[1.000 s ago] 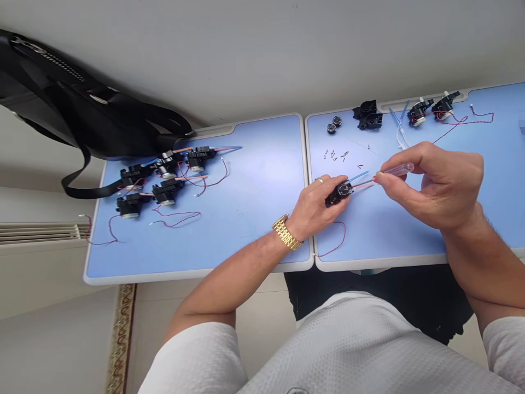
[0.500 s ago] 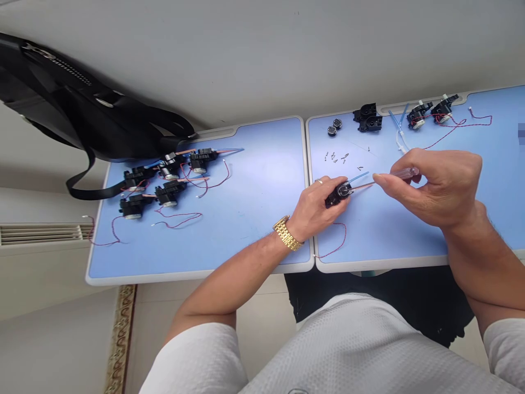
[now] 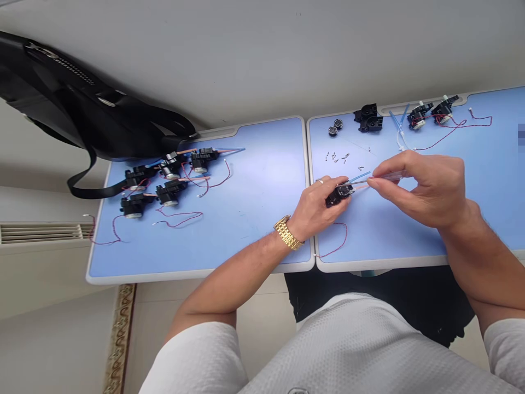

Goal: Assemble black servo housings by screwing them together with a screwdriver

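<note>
My left hand (image 3: 319, 207) grips a small black assembly (image 3: 339, 195) between thumb and fingers, just right of the seam between the two blue tabletops. A blue tube and a pinkish tube stick out from its right side. My right hand (image 3: 418, 189) pinches a screwdriver (image 3: 389, 176) with a clear handle. Its thin shaft points left, and the tip is at the top of the assembly; the exact contact point is too small to tell. A thin red wire (image 3: 345, 235) with a white plug curves over the table below the assembly.
Small screws (image 3: 336, 157), two round black parts (image 3: 335, 127) and black housings (image 3: 369, 118) lie behind my hands. Two wired assemblies (image 3: 430, 114) sit at the back right. Several more (image 3: 172, 191) lie on the left tabletop (image 3: 262, 180) beside a black bag (image 3: 82, 109).
My right hand has moved a little left, and the screwdriver's shaft has shifted from the round face of the assembly to its upper edge. My left hand holds almost still.
</note>
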Demonstrator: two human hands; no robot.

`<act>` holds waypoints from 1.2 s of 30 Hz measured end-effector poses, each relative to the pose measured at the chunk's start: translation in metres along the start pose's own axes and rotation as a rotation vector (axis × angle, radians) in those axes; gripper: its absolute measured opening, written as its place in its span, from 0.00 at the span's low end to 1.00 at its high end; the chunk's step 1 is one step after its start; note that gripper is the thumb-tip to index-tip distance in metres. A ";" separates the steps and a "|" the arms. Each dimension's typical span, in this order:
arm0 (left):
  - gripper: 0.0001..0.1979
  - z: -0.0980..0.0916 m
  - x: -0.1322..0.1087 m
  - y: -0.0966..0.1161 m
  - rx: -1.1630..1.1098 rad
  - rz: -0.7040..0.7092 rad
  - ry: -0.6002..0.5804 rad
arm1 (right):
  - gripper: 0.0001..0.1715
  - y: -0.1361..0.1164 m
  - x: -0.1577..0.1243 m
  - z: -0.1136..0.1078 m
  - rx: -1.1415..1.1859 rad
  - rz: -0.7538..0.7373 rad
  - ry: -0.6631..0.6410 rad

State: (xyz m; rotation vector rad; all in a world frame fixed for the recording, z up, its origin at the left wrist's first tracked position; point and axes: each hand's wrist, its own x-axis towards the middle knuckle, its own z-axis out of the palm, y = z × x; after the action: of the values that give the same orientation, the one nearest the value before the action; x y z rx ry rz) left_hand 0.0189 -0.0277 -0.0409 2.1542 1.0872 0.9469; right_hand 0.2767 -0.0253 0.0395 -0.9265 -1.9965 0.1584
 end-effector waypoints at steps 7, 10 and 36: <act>0.18 -0.001 0.002 0.000 -0.014 -0.043 -0.006 | 0.09 -0.003 0.003 -0.003 0.076 0.040 0.121; 0.17 -0.001 0.002 -0.001 -0.027 -0.040 0.008 | 0.11 -0.004 0.005 -0.004 0.119 0.097 0.127; 0.19 -0.003 0.003 0.000 -0.139 -0.046 0.087 | 0.11 -0.011 0.012 -0.008 0.279 0.293 0.122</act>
State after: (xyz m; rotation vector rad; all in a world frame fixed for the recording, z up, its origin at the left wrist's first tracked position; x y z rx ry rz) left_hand 0.0178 -0.0251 -0.0377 1.9842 1.0747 1.0709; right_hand 0.2729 -0.0273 0.0571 -1.0144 -1.6673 0.5185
